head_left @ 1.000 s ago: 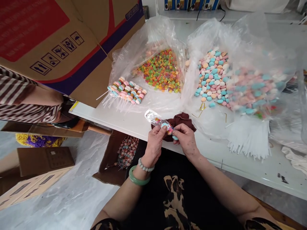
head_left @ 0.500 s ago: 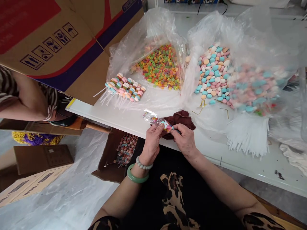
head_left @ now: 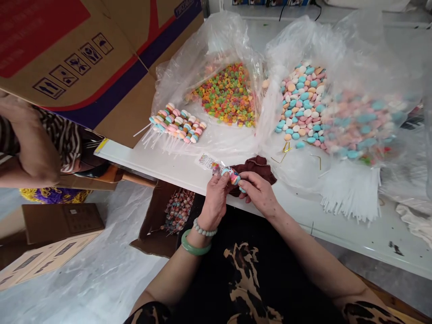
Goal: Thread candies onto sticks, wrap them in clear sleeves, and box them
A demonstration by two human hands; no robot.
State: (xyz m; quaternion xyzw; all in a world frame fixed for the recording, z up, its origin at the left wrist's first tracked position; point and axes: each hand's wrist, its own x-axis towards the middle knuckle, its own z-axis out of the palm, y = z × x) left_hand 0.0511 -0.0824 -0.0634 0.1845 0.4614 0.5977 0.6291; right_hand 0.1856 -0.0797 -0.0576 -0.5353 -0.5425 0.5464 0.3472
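Note:
Between my hands, over the table's front edge, is a candy stick in a clear printed wrapper (head_left: 232,175), showing pink, blue and orange colours. My left hand (head_left: 216,194) pinches it from the left, with the wrapper's flat printed end (head_left: 206,161) sticking out beyond the thumb. Thumb and fingers of my right hand (head_left: 259,191) close on the lower right end; exactly what they grip there is partly hidden. Just behind them lies a crumpled dark brown cloth (head_left: 261,168). Unwrapped candy sticks (head_left: 178,125) with white handles lie in a bundle to the left.
Clear bags hold gummy rings (head_left: 227,96) and pastel candies (head_left: 303,101). White sticks (head_left: 351,195) fan out at the right. Gold twist ties (head_left: 286,147) lie mid-table. A big carton (head_left: 128,90) stands left; below, an open box (head_left: 151,225) contains wrapped candies. Another person's arm (head_left: 37,144) shows at left.
The wrapped candy has turned a little, and its printed end lies flatter. My right fingers have shifted slightly along its lower end. The other person's arm has risen.

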